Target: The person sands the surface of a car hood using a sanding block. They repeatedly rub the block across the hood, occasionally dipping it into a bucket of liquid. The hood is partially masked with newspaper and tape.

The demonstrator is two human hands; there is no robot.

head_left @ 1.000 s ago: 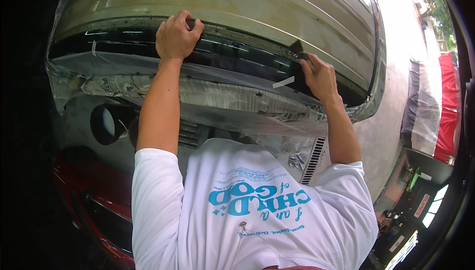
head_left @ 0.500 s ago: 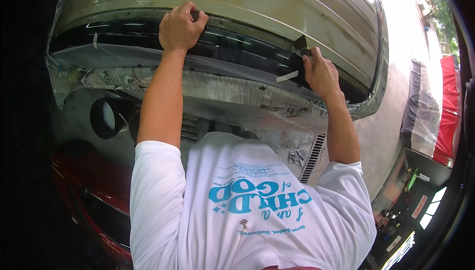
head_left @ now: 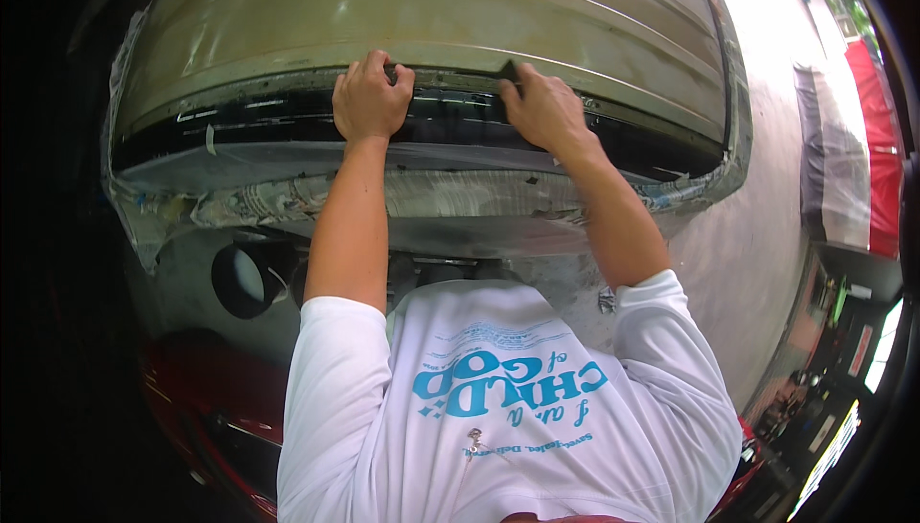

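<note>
A ribbed olive vehicle roof [head_left: 402, 15] fills the top of the view, with a glossy black panel [head_left: 268, 124] along its near edge. My left hand [head_left: 371, 102] rests on the seam between them, its fingers curled round a small dark thing I cannot make out. To its right, my right hand [head_left: 548, 111] pinches a dark triangular blade [head_left: 508, 70], a flat scraper-like tool whose tip shows beyond the fingers at the seam. The fingers hide its grip.
Newspaper masking [head_left: 441, 190] and clear plastic film hang along the vehicle's near side. Below stands a dark round tube [head_left: 251, 279]. A red car [head_left: 206, 408] is at lower left. Red and clear sheeting [head_left: 872, 159] hangs at the far right, above a cluttered work area [head_left: 800, 398].
My right hand has moved left along the seam with the blade, closer to my left hand. My left hand stays on the seam; the whole view has shifted slightly.
</note>
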